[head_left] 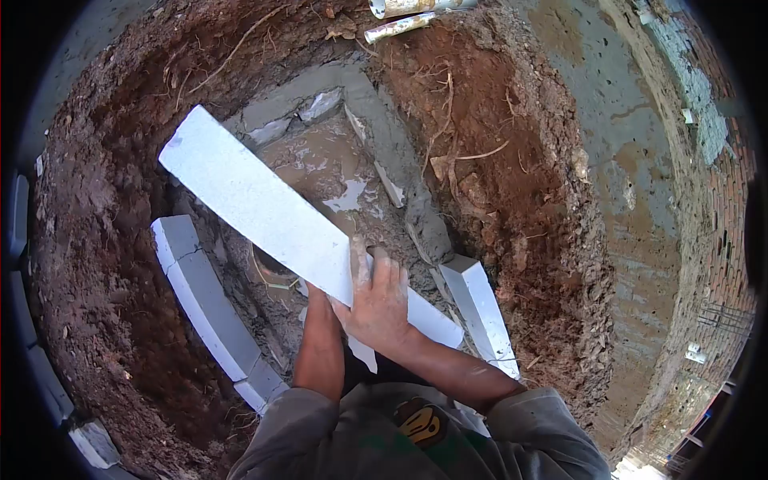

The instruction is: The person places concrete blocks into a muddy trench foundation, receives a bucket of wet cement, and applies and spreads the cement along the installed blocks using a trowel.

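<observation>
A long white block (256, 200) lies slanted across the pit, its far end at the upper left. My right hand (376, 308) is at its near end, fingers bent over the edge and dusted with grey. The left forearm reaches under the same end, and most of my left hand (318, 298) is hidden beneath the block. Another white block (432, 318) shows behind my right hand, pointing to the lower right. What the left fingers touch is out of sight.
Muddy water (348, 196) lies in the pit, bordered by a mortared wall (384, 120). White blocks stand at the left (212, 304) and right (480, 312). Red soil with roots surrounds them. White pipes (398, 27) lie at the top; a brick wall (724, 240) stands far right.
</observation>
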`<state>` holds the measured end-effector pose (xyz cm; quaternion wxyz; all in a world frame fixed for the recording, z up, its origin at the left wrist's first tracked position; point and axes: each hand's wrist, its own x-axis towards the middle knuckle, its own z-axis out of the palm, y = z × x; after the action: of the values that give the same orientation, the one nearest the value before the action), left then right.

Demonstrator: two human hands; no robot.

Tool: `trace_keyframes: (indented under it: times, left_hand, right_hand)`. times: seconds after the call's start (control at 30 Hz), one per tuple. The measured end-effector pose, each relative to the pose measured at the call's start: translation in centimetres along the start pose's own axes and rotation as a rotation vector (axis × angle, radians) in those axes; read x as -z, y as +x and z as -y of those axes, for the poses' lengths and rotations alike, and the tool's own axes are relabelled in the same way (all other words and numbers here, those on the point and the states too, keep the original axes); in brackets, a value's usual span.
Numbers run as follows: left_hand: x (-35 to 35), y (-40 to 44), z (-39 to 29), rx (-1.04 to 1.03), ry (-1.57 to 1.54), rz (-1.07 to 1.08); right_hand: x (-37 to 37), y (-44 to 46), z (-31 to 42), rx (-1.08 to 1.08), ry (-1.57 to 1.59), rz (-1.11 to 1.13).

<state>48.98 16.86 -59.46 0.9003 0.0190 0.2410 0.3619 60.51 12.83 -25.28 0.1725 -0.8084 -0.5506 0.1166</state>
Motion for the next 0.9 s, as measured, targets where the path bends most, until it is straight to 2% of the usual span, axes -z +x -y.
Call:
trace_keyframes:
  times: [0.03,0.07,0.13,0.3,0.37,0.43,0.47,0.5,0.57,0.7,0.8,0.9]
  left_hand:
    - [0.3,2.9,0.9,-0.058,0.034,-0.053]
    - [0.6,5.9,1.8,-0.113,0.070,-0.108]
    - [-6.2,8.5,3.4,-0.097,0.037,-0.228]
    - [-9.1,14.3,6.7,0.111,0.061,-0.348]
    - [-10.4,17.2,7.6,0.084,0.082,-0.401]
    - [-7.7,20.6,9.6,0.102,0.069,-0.275]
    - [-8.5,21.2,9.7,0.128,0.112,-0.336]
    - [-8.1,22.6,10.0,0.152,0.044,-0.256]
    - [-9.3,23.7,10.6,0.189,-0.026,-0.278]
    - [-8.7,25.8,11.8,0.205,0.169,-0.410]
    - [-2.7,28.9,17.6,0.184,0.287,-0.497]
    - [-4.2,29.3,17.8,0.215,0.451,-0.562]
  right_hand:
    - [-1.3,1.7,-2.1,-0.009,0.014,-0.074]
    - [-2.5,3.0,-4.2,-0.048,0.063,-0.050]
    - [-4.4,5.3,-8.1,-0.080,0.097,-0.039]
    - [-9.2,10.2,-15.9,-0.111,0.099,-0.010]
    - [-11.1,12.1,-18.4,-0.135,0.100,-0.038]
    - [-11.9,13.9,-20.0,-0.187,0.076,0.002]
    - [-12.6,14.7,-21.0,-0.200,0.067,-0.016]
    - [-13.0,15.6,-21.6,-0.177,0.036,-0.035]
    - [-14.1,16.7,-23.0,-0.222,0.049,-0.023]
    - [-15.2,17.7,-24.8,-0.214,-0.103,-0.027]
    - [-15.6,17.4,-26.2,-0.254,-0.114,0.005]
    - [-16.1,17.3,-27.6,-0.277,-0.142,-0.002]
